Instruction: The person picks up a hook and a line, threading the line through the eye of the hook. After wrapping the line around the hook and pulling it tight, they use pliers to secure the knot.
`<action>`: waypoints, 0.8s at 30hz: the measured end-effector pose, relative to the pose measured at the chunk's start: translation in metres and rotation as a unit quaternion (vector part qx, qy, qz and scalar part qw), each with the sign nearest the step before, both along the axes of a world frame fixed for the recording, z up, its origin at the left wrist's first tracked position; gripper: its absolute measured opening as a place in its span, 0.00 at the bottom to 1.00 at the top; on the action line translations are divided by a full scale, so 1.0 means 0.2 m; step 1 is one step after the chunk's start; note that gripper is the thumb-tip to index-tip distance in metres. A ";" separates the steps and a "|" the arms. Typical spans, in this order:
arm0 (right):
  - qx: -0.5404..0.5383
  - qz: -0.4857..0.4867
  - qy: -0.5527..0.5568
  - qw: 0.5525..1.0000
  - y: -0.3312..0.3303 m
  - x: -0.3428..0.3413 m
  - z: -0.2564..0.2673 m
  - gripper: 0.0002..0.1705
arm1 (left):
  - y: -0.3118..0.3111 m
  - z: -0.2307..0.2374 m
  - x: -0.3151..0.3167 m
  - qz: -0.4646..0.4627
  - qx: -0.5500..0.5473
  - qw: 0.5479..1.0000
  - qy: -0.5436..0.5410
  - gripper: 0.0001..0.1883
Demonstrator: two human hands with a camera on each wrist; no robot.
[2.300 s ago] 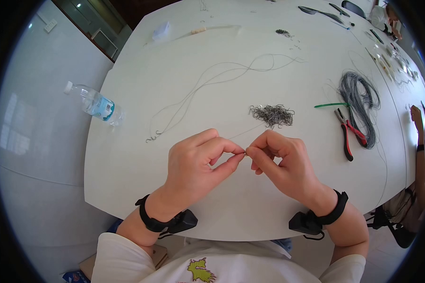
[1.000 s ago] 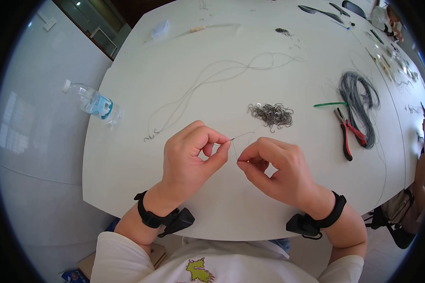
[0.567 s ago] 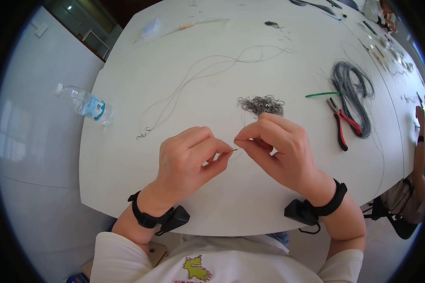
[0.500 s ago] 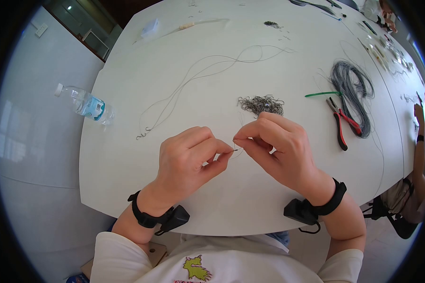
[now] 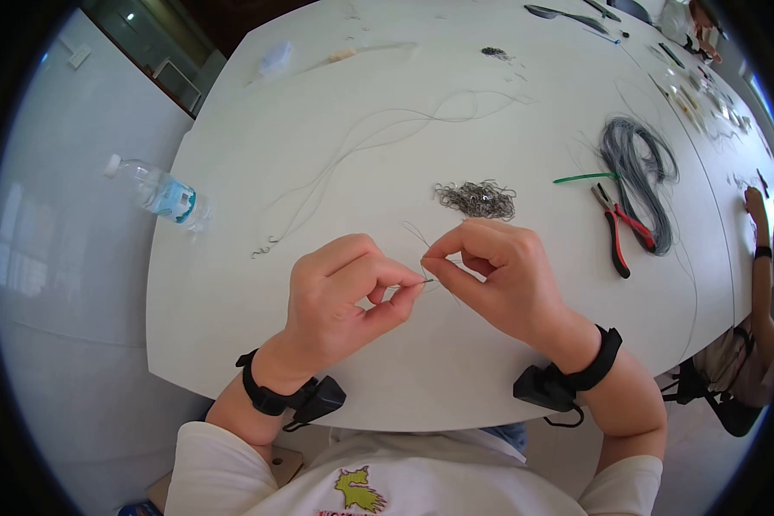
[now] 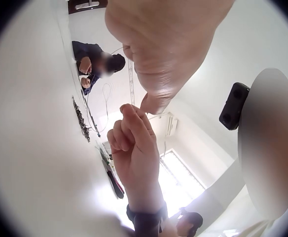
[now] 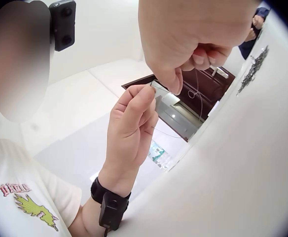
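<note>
In the head view my left hand [image 5: 340, 288] pinches a small dark fish hook [image 5: 429, 280] between thumb and index finger, most of it hidden by the fingertips. My right hand [image 5: 503, 271] pinches thin fishing line [image 5: 414, 230] close above and to the right of the hook. Loose loops of the line stand out beyond the right fingertips, and they also show against the door in the right wrist view. A heap of fish hooks [image 5: 477, 199] lies on the table just past the right hand. Farther left, a few hooks [image 5: 265, 248] lie at the ends of long looped lines.
Red-and-black pliers [image 5: 617, 232] lie at the right beside a grey hank of line [image 5: 641, 172] with a green tie [image 5: 585, 178]. A water bottle [image 5: 163, 193] lies at the left edge of the white table [image 5: 232, 335]. Other people sit at the far and right sides.
The hands' fingertips met at first; then the right hand drew line down and away, and rose above the hook. Just now it has lowered slightly, with line loops showing past it.
</note>
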State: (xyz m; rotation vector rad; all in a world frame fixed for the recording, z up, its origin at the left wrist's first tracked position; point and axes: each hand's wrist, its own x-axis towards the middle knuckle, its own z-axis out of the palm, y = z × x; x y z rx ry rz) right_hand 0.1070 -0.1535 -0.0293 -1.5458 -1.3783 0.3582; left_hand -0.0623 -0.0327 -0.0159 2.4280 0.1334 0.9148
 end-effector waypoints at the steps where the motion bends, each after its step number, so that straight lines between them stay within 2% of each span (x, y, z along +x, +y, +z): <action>1: 0.000 0.004 -0.001 1.000 0.00 -0.01 0.00 0.04 | 0.00 0.00 0.00 0.012 -0.001 1.000 -0.007 0.10; 6: 0.015 0.023 -0.015 0.999 -0.01 -0.05 -0.01 0.04 | 0.02 0.02 0.00 0.052 0.014 0.998 -0.031 0.10; 12: 0.098 0.046 -0.122 0.987 -0.02 -0.06 0.01 0.08 | 0.03 0.00 0.00 0.077 0.034 0.996 -0.030 0.10; 17: 0.165 0.023 -0.182 0.969 -0.02 -0.05 0.04 0.09 | 0.03 0.00 -0.01 0.043 0.082 0.996 0.018 0.11; 24: 0.140 -0.006 -0.132 0.981 -0.01 0.00 0.02 0.07 | 0.01 0.02 0.01 -0.013 0.110 0.994 0.015 0.13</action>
